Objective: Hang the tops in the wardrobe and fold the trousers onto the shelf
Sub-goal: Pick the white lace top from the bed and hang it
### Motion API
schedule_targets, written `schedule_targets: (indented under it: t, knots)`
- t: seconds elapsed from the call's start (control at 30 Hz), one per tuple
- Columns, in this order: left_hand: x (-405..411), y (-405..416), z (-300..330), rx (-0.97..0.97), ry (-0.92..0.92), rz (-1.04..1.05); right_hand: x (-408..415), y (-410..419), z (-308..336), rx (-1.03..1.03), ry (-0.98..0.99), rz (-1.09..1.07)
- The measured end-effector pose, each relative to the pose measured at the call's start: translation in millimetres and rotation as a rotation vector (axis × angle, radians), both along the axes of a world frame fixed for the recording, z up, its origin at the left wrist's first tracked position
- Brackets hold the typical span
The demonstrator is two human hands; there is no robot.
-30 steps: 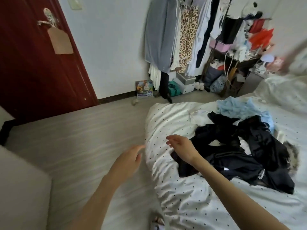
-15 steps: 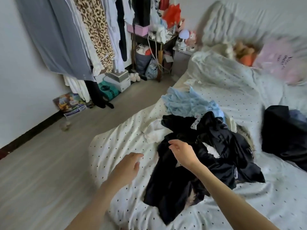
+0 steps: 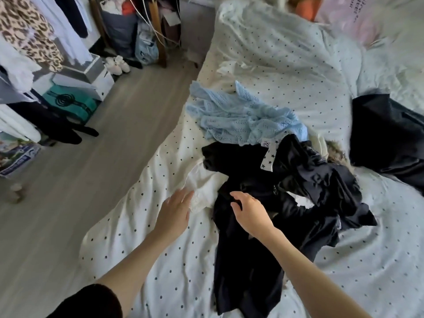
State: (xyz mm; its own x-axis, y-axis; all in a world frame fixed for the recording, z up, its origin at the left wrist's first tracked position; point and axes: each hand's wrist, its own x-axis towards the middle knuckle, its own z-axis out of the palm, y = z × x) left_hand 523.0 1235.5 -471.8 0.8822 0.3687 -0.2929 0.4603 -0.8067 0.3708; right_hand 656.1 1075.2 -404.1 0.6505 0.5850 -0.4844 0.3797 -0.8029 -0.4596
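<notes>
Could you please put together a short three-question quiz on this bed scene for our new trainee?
1. True or false: the right hand reaches onto the black garment pile.
2. Which colour is the knitted top behind that pile: A pink, B light blue, C green?
3. Fill in: the left hand, fingers straight, is over the dotted ____.

Key: 1 true; 2 B; 3 duvet.

Home bedroom: bed (image 3: 298, 72), hanging clothes (image 3: 27, 35)
</notes>
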Motion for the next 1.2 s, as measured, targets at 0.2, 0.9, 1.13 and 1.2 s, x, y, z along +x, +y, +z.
schedule_targets:
  t: [0.2,0.9,1.13,1.2]
  knots:
    - [56,14,-42,0.087,0.050,-0.085,5,12,-32,0.010,0.018,-0.048]
    - [51,31,67,-0.570,-0.288,0.083,15,33,-3,0.277,-0.482,0.050]
    - [68,4,104,-0.376,-0.435,-0.177,26,-5,81,0.487,-0.467,-0.043]
    - [72,-10,109,-0.275,-0.485,-0.231,20,-20,95,0.519,-0.481,-0.002]
